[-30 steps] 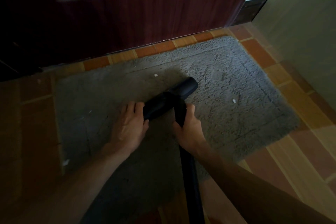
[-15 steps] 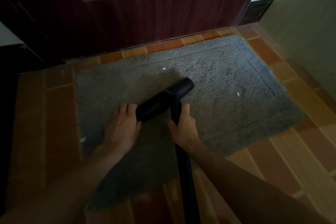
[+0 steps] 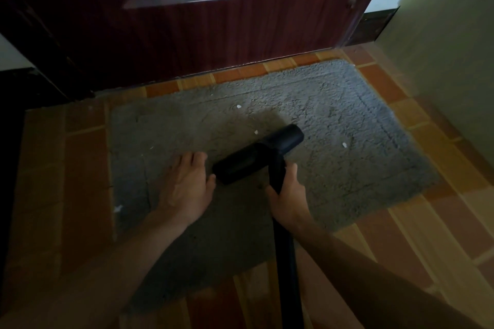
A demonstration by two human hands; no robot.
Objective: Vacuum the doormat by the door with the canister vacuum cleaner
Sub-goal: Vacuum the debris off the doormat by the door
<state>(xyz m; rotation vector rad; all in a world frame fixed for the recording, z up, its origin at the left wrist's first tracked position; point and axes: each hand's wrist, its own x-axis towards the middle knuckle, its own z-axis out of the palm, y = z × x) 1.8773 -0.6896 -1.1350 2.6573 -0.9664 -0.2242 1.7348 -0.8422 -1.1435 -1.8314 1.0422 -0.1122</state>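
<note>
A grey shaggy doormat (image 3: 334,125) lies on the tiled floor in front of a dark red door (image 3: 187,35). On its middle rests the black vacuum floor nozzle (image 3: 256,157), set at a slant. The black wand (image 3: 287,262) runs from the nozzle down to the bottom edge of the view. My right hand (image 3: 288,195) grips the wand just behind the nozzle. My left hand (image 3: 187,184) lies flat on the mat, fingers spread, its thumb touching the nozzle's left end. Small white crumbs (image 3: 344,144) dot the mat. The canister is out of view.
A pale wall (image 3: 441,61) stands close along the right side of the mat. Orange and brown floor tiles (image 3: 427,222) surround the mat. At the far left there is a dark door frame (image 3: 40,48).
The view has shifted so the mat sits further right. My left hand has come off the nozzle's end and now lies flat on the mat beside it. My right hand keeps its grip.
</note>
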